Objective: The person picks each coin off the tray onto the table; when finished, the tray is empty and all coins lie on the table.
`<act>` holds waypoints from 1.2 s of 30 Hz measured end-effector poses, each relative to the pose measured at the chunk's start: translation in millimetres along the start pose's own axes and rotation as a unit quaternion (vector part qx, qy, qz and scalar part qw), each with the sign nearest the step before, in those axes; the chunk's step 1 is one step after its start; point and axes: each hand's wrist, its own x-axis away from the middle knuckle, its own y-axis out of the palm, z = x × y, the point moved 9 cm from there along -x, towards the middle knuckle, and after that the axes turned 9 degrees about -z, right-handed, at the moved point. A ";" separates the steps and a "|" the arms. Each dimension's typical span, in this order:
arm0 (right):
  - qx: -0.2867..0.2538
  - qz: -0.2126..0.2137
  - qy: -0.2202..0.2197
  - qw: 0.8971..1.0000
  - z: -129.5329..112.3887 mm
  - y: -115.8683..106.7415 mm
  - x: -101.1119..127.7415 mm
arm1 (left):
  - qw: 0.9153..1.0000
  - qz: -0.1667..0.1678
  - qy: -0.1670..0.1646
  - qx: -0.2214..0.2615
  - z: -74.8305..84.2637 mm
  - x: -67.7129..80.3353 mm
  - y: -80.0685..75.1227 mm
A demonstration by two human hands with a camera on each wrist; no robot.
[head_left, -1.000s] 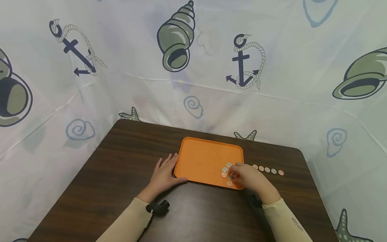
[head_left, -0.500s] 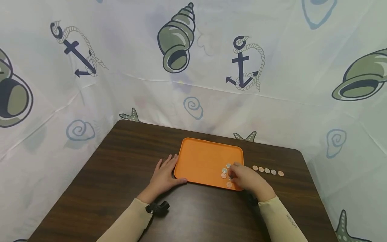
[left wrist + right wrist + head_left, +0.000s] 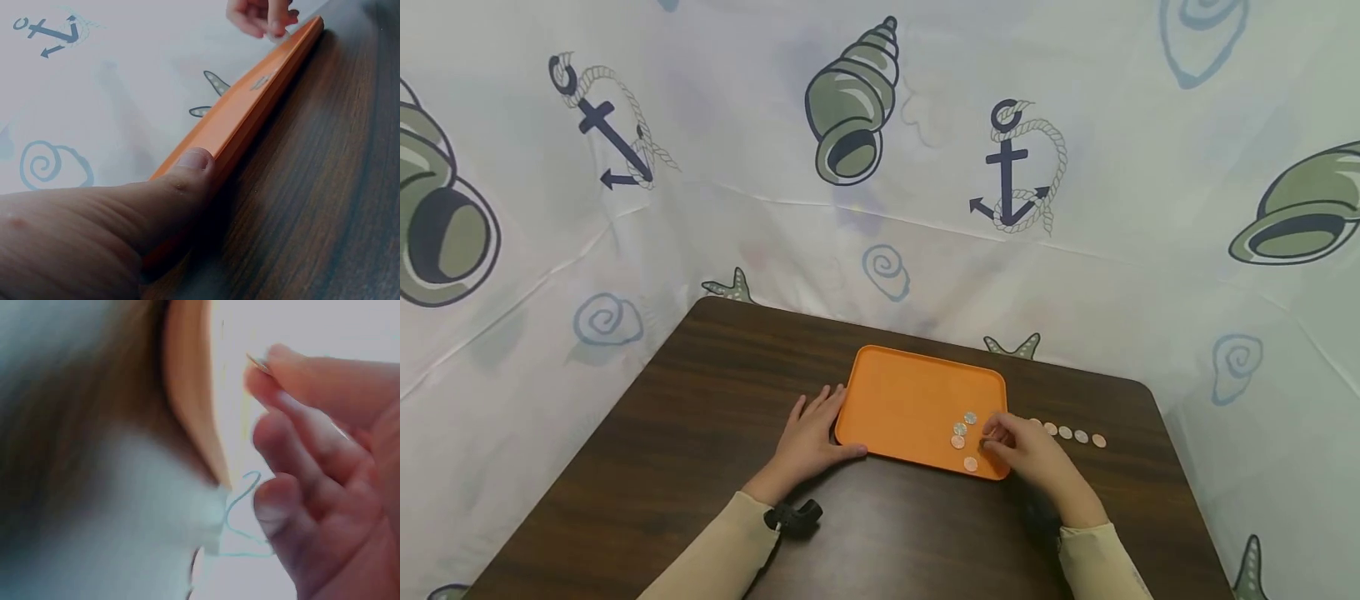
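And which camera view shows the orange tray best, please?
Head view: all four corners of the orange tray show. The left wrist view shows it at a low slant, partly behind the left hand; the right wrist view, only a blurred part.

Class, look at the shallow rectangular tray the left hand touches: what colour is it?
The shallow rectangular tray is orange, shown best in the head view.

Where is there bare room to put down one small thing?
Bare: the left half of the tray, beside the left hand; the table left of that hand, and between the sleeves, before the tray. Crowded: the tray's right end, with four coins and the right hand, and the table just right of it, with the coin row.
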 end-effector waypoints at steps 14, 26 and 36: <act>-0.130 0.188 0.096 0.969 80.0 -27.8 64.1 | 1.000 -0.004 0.000 -0.006 -2.0 0.9 1.5; -0.369 0.190 0.119 0.902 116.4 -15.5 70.6 | 1.000 -0.004 -0.001 -0.004 -1.1 -1.1 2.8; -0.342 0.170 0.147 0.913 113.8 -13.8 65.3 | 1.000 -0.002 -0.002 -0.013 -3.0 -4.8 4.6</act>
